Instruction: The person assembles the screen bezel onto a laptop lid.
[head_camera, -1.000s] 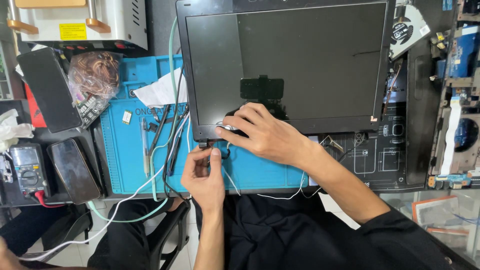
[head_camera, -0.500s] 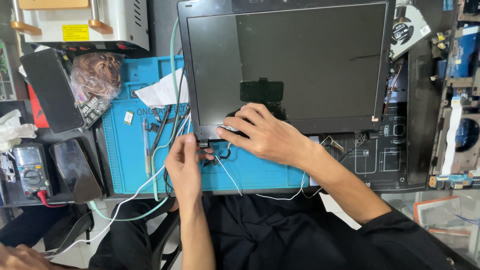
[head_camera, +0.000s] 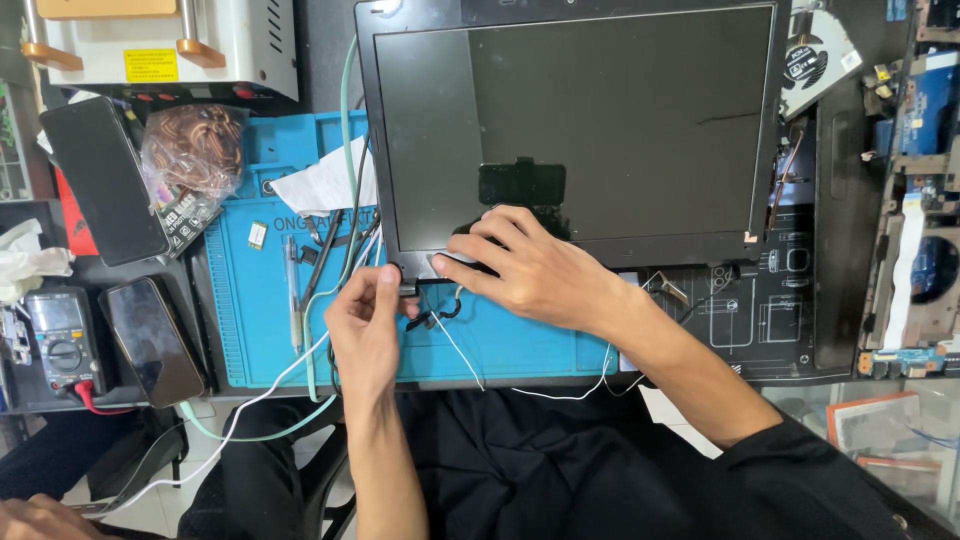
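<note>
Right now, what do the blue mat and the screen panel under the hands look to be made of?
The blue mat looks like matte silicone or rubber: flat colour, moulded ribs along its left edge. The screen panel has a glossy glass-like face that mirrors a dark shape, framed in dull black, probably plastic. Left hand and right hand rest at its lower corner.

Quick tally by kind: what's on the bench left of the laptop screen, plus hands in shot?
Black slab phones: 2, one upper, one lower
Grey multimeter with a dial: 1
Clear bag of copper wire: 1
Blue ribbed work mat: 1
Hands at the black laptop screen panel: 2, left hand, right hand
Total: 7
</note>
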